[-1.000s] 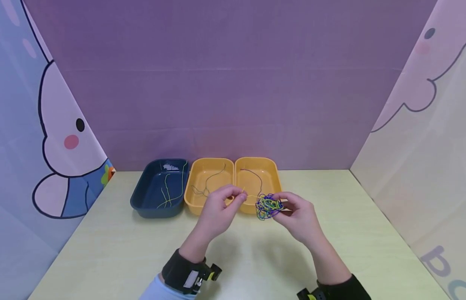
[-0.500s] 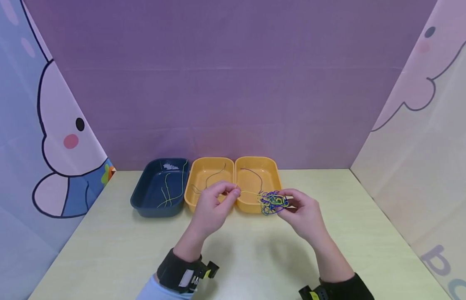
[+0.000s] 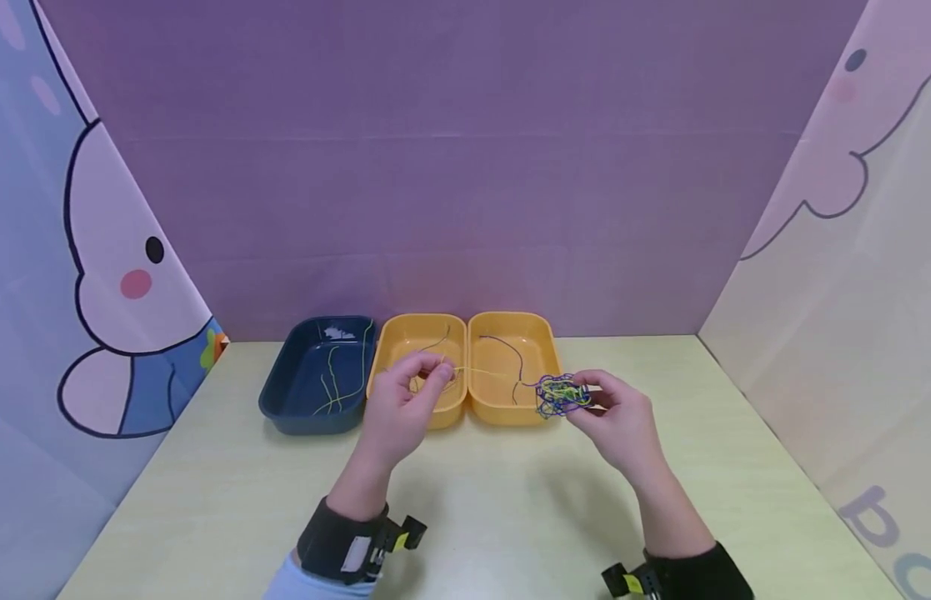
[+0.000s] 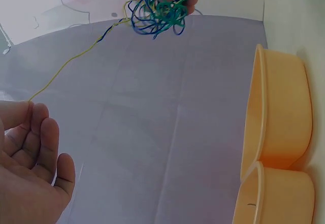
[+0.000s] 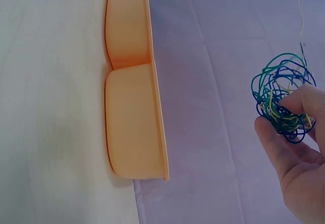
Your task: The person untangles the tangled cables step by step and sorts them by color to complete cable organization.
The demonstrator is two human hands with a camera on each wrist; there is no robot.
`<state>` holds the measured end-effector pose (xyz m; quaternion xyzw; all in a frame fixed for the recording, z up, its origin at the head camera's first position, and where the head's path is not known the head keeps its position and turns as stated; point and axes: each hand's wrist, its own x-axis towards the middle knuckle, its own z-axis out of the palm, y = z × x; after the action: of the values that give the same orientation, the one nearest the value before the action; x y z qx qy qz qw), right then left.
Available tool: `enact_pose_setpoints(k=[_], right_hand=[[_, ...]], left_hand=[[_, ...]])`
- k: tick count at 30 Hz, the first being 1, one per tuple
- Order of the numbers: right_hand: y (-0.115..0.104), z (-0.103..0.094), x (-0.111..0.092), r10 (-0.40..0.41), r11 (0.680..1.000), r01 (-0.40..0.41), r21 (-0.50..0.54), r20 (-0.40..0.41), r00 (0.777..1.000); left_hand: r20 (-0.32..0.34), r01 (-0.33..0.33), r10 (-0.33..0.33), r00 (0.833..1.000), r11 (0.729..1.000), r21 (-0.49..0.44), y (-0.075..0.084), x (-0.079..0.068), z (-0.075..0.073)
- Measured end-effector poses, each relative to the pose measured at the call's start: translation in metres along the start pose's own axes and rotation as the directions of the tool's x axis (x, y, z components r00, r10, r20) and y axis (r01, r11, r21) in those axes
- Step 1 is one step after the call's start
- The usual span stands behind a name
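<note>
My right hand point(image 3: 618, 421) grips a loose tangle of thin blue, green and yellow wires point(image 3: 557, 395) between thumb and fingers, above the table's right half. From the tangle a yellow wire point(image 4: 66, 65) runs out to my left hand point(image 3: 397, 408), which pinches its end between thumb and index finger. In the left wrist view this wire slants nearly straight between the hands, with a short blue piece point(image 4: 105, 33) twisted along it close to the tangle. My left hand's other fingers are loosely bent. Both hands are raised off the table.
Behind the hands, a dark blue tray point(image 3: 285, 417) holds several yellow wires. Beside it stand a middle yellow tray point(image 3: 390, 337) and a right yellow tray point(image 3: 540, 333), each with thin wire inside. A purple backdrop point(image 3: 465, 167) rises behind the table point(image 3: 210, 500).
My left hand has moved left, drawing a longer stretch of yellow wire out of the tangle. The right hand has shifted slightly right and up with the tangle.
</note>
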<state>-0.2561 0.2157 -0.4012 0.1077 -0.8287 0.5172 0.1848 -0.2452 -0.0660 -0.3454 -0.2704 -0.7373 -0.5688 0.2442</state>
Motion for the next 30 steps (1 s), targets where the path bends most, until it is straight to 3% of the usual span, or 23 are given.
enact_pose_setpoints(k=[5, 12, 17, 20, 26, 30], right_hand=[[0.002, -0.005, 0.002, 0.006, 1.000, -0.006, 0.006, -0.051, 0.999], [0.003, -0.009, 0.003, 0.006, 1.000, -0.007, -0.014, -0.059, 0.998], [0.004, -0.011, 0.004, 0.013, 0.999, -0.017, -0.042, -0.082, 0.997], [0.006, -0.014, 0.005, 0.017, 0.998, -0.022, -0.051, -0.094, 0.995], [0.009, -0.027, 0.007, 0.073, 0.996, -0.080, -0.033, -0.172, 0.982], [0.010, -0.032, 0.007, 0.089, 0.996, -0.090, 0.001, -0.186, 0.979]], left_hand=[[-0.069, -0.003, 0.004, 0.998, 1.000, 0.013, 0.000, 0.001, -0.009], [-0.105, -0.002, 0.004, 0.995, 1.000, 0.017, -0.005, 0.002, -0.019], [-0.135, -0.025, 0.027, 0.991, 1.000, 0.013, -0.029, 0.002, -0.025], [-0.163, 0.003, -0.008, 0.987, 1.000, -0.029, -0.040, 0.001, -0.029], [-0.291, 0.115, -0.135, 0.947, 0.990, -0.085, -0.045, 0.002, -0.045], [-0.342, 0.126, -0.144, 0.929, 0.989, -0.074, -0.049, 0.003, -0.054]])
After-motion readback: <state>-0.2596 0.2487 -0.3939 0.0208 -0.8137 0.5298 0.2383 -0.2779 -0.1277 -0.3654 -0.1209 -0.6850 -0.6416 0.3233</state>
